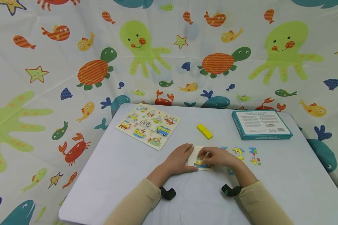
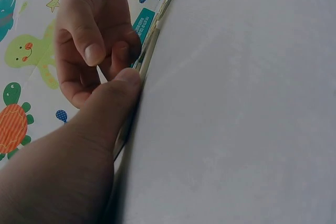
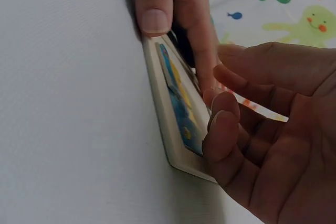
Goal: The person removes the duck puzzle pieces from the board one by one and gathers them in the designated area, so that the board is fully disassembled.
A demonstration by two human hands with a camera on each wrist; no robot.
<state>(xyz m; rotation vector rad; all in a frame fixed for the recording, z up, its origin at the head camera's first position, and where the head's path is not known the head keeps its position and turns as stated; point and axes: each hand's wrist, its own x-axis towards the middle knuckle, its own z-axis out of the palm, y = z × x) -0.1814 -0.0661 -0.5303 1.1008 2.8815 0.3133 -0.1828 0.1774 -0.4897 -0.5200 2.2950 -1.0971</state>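
A pale wooden puzzle tray (image 1: 194, 152) lies before me, with joined blue and yellow jigsaw pieces (image 3: 182, 109) along its near side. My left hand (image 1: 180, 158) holds the tray at its left end, thumb (image 3: 156, 20) at the near corner and fingers along the far side. My right hand (image 1: 218, 157) hovers over the tray, fingers loosely bent and fingertips close above the pieces. No piece shows between its thumb and fingers. Loose jigsaw pieces (image 1: 253, 151) lie to the right, some partly hidden behind the right hand and forearm.
Behind my left hand lies a wooden board (image 1: 157, 147) with vehicle pictures. A yellow block (image 1: 205, 131) lies beyond the tray. At the back right is a teal box (image 1: 266, 137) with a white printed panel. A sea-animal cloth (image 1: 169, 37) hangs along the table's back edge.
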